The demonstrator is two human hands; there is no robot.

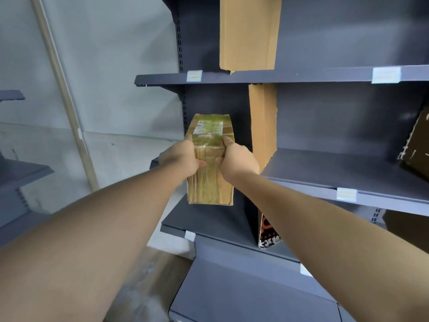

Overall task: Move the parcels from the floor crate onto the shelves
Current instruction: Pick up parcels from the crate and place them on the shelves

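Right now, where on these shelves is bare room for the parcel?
The middle shelf is bare between the upright cardboard and the dark box. The lower shelf is bare under the parcel, left of the printed box. Tightest beside the dark box.

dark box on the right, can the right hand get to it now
Probably not yet: the right hand grips the parcel together with the left hand. The shelf leading to the dark box looks bare.

The parcel (210,159), a tall tape-wrapped cardboard box labelled near the top, is held upright just above a shelf (209,220).
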